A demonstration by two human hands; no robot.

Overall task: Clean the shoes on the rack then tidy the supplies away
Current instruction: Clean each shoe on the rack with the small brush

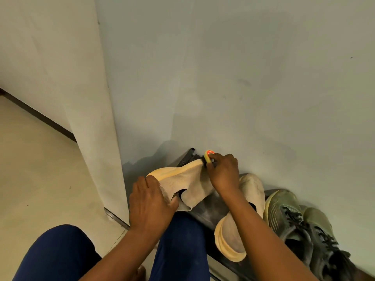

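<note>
The left hand point(151, 201) grips the heel of the shoe point(182, 179), whose long axis runs up and right to its toe, where the right hand point(222, 171) pinches a brush point(209, 156), nearest for scrubbing.

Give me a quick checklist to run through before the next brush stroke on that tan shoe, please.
1. Left hand grips the tan shoe at its opening: ok.
2. Right hand pinches the yellow brush: ok.
3. Brush meets the shoe's end: ok.
4. Second tan shoe resting on the rack, clear of the stroke: ok.
5. Dark laced shoes on the rack, out of the way: ok.
6. Shoe already clean: cannot tell.
</note>
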